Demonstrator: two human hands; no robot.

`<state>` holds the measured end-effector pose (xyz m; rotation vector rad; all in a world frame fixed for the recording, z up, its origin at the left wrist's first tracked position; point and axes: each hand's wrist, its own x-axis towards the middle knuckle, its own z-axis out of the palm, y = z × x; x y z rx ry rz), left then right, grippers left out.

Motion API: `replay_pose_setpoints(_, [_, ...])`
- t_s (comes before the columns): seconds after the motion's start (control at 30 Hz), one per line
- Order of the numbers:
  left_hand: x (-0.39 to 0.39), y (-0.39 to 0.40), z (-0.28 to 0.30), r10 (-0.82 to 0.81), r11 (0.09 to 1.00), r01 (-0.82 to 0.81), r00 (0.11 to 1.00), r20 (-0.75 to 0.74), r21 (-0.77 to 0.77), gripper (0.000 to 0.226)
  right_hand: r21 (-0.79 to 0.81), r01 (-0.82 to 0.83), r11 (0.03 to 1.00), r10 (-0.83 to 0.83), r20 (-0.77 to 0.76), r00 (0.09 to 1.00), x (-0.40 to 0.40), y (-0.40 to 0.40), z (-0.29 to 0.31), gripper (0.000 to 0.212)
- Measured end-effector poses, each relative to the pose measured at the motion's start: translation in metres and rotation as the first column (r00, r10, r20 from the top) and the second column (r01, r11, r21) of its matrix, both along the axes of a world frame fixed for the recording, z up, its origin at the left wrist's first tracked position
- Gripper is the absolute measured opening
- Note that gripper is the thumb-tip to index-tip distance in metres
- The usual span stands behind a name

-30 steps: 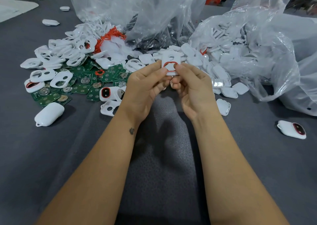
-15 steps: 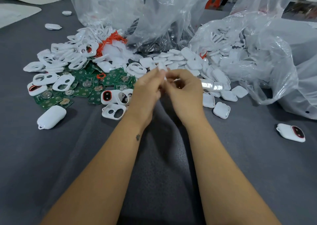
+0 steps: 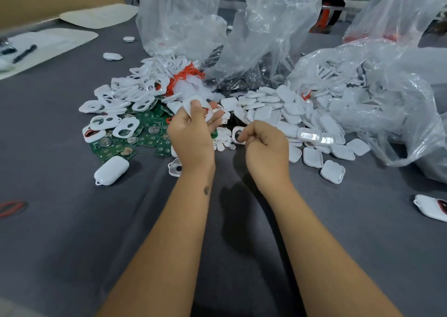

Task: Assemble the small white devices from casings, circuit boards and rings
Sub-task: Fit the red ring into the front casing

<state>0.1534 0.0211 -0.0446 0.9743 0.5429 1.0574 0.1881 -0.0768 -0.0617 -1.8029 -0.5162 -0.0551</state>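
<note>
My left hand (image 3: 193, 138) grips a white front casing (image 3: 196, 101) with a red ring in it, raised over the parts pile. My right hand (image 3: 266, 147) is lower and to the right, fingers curled, fingertips pinching the edge of a white ring-shaped casing piece (image 3: 235, 135) on the pile. Green circuit boards (image 3: 152, 130) lie left of my hands. Behind them lies a heap of white front casings (image 3: 135, 92) and a bundle of red rings (image 3: 183, 77). White back shells (image 3: 273, 109) spread to the right.
A closed white device (image 3: 111, 170) lies at the left, another with a red ring (image 3: 430, 206) at the far right. Large clear plastic bags (image 3: 266, 38) stand behind and right of the pile. A red band (image 3: 12, 208) lies at the left edge. Grey cloth (image 3: 242, 256) covers the table.
My hands have parted. The left keeps the casing and has lifted it leftward; the right has dropped to the pile beside it. The camera has tilted up.
</note>
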Motion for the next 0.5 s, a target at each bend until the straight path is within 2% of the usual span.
replay_pose_setpoints(0.17, [-0.004,0.011,0.000,0.110,0.992,-0.108,0.993,0.028,-0.065,0.017,-0.128,-0.072,0.989,0.074,0.011,0.997,0.001,0.013,0.001,0.024])
replay_pose_setpoints(0.27, [-0.006,0.012,0.001,0.102,0.992,-0.100,0.994,0.027,-0.072,0.020,-0.211,0.004,0.978,0.023,0.125,0.992,0.013,0.013,-0.001,0.030])
replay_pose_setpoints(0.37, [-0.006,0.008,0.003,0.074,0.997,-0.074,0.997,0.020,0.001,0.018,-0.291,0.084,0.953,-0.011,0.243,0.970,0.027,0.011,0.001,0.034])
replay_pose_setpoints(0.5, [-0.002,-0.006,0.006,0.020,0.987,-0.017,1.000,-0.018,0.161,0.017,-0.496,0.002,0.868,0.183,0.324,0.928,0.041,0.021,0.006,0.032])
